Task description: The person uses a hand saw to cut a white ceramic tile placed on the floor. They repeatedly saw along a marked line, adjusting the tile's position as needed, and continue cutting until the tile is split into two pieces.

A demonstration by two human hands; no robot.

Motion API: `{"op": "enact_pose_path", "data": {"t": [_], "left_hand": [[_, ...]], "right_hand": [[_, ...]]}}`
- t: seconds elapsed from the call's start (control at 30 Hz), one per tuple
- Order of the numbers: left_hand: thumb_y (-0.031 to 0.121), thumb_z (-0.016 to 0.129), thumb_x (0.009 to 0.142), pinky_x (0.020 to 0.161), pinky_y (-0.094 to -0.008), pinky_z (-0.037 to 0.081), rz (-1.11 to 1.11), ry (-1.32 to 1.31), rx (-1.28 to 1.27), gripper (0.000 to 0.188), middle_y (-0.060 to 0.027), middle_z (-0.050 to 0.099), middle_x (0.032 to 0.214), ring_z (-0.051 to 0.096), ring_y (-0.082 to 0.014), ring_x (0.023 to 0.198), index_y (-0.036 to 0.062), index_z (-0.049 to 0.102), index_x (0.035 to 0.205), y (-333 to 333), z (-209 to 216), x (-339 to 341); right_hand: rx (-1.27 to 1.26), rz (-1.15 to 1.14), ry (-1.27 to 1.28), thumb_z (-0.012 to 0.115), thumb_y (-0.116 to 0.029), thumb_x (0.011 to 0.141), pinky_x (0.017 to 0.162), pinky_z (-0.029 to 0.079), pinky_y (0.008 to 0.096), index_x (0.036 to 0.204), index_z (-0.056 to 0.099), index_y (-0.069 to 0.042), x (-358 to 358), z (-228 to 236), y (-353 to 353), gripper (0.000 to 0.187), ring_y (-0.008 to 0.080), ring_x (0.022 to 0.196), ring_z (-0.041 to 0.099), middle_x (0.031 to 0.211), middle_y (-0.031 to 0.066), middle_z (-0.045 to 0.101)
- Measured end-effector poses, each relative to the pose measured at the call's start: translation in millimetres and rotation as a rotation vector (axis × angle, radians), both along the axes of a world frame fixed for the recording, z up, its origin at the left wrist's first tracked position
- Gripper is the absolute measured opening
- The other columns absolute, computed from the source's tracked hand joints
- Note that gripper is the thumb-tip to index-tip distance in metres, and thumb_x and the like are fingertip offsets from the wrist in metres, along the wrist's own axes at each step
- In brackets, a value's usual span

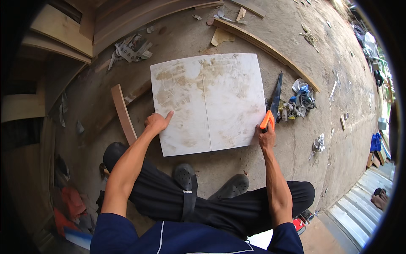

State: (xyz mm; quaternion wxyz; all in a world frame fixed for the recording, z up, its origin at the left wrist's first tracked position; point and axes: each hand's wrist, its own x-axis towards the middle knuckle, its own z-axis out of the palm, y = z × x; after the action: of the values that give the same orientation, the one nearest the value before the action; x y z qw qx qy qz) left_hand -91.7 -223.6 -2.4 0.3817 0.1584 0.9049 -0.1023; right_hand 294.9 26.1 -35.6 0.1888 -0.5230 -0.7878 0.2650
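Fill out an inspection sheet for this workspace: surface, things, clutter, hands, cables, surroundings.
Surface: rough brown floor
Things: white board, smeared brown, thin line down its middle; saw with orange handle, beside the board
Clutter: crumpled scraps right of the saw; paper scraps at upper left; wooden strip left of the board
Hands: left hand touches the board's left edge; right hand grips the saw's handle
Cables: nothing seen
Surroundings: wooden structure at upper left; corrugated metal sheet at lower right
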Motion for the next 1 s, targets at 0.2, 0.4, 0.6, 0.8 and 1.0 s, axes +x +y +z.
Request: {"op": "enact_pose_path", "data": {"t": [0.2,0.4,0.6,0.8,1.0], "left_hand": [[0.071,0.046,0.081,0.082,-0.0426,0.049,-0.367,-0.165,-0.138,0.079,-0.0185,0.066,0.101,0.063,-0.0293,0.1,-0.002,0.068,0.098,18.2,44.5,4.3],[0.049,0.059,0.085,0.091,-0.044,0.044,-0.704,0.142,0.558,0.057,-0.0186,0.055,0.123,0.051,-0.0274,0.117,0.0025,0.058,0.117,73.6,32.4,33.2],[0.05,0.052,0.088,0.115,-0.0427,0.019,-1.361,0.018,1.039,0.065,-0.0133,0.028,0.149,0.023,-0.0278,0.14,0.0152,0.037,0.141,121.8,-23.9,39.8],[0.059,0.034,0.092,0.115,-0.0515,0.001,-0.471,0.569,0.477,0.069,-0.0112,0.017,0.155,0.01,-0.0263,0.144,0.0184,0.025,0.147,172.8,-32.1,-65.2],[0.065,0.032,0.09,0.111,-0.0566,0.005,-0.483,0.496,0.631,0.073,-0.0134,0.028,0.148,0.019,-0.0322,0.139,0.015,0.029,0.144,140.8,-38.1,-102.2]], "right_hand": [[-0.053,-0.068,-0.16,0.069,-0.033,0.079,0.079,0.049,0.0435,0.124,0.054,-0.016,13.6,6.8,-10.3,0.05,0.0381,0.097,0.061,0.107,0.0168,0.064],[-0.058,-0.119,-0.211,0.07,-0.029,0.079,0.077,0.049,0.0422,0.116,0.056,-0.012,13.8,28.0,-34.4,0.043,0.0363,0.096,0.06,0.106,0.014,0.063],[0.093,-0.149,-0.17,0.072,-0.032,0.079,0.073,0.048,0.0436,0.115,0.056,-0.009,-4.4,37.8,-56.3,0.046,0.0383,0.091,0.061,0.104,0.0154,0.064],[0.012,-0.303,-0.242,0.074,-0.031,0.078,0.071,0.048,0.0455,0.111,0.057,-0.007,3.1,42.5,-75.1,0.044,0.0393,0.086,0.061,0.097,0.0173,0.064],[-0.033,-0.363,-0.183,0.075,-0.032,0.077,0.068,0.048,0.0449,0.115,0.058,-0.008,10.6,35.5,-87.3,0.049,0.0409,0.083,0.062,0.094,0.0205,0.064]]}}
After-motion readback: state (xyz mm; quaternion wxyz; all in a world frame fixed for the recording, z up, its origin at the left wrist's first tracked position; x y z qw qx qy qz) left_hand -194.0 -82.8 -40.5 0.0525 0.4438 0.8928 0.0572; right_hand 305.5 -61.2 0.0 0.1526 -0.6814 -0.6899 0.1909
